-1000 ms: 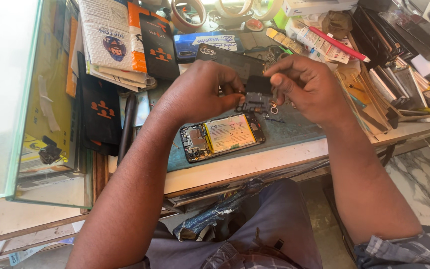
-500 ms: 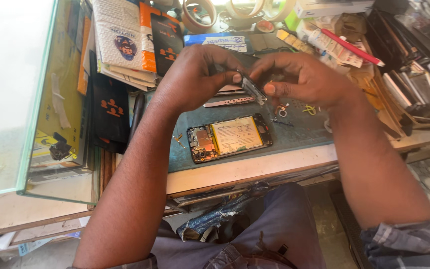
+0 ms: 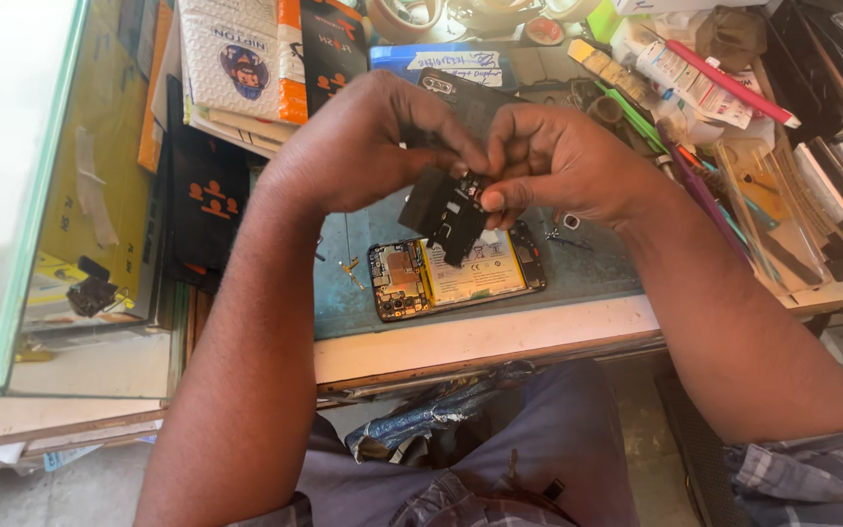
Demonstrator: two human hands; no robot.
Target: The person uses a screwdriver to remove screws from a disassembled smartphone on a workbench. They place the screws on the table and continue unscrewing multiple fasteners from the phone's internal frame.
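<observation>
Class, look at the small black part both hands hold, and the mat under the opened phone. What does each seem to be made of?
Black part: probably moulded plastic, matte and thin, with cut-outs along its edge; some metal is possible. It is pinched between the left hand and right hand.
Mat: looks like soft rubber or silicone, dull blue-green, scuffed, without shine.

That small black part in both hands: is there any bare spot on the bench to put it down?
Bare mat shows right of the opened phone, and a narrower patch left of it near a small screw bit. The pale front edge of the bench is free too. Behind the left hand and right hand it is crowded with boxes, tools and tape rolls.
</observation>
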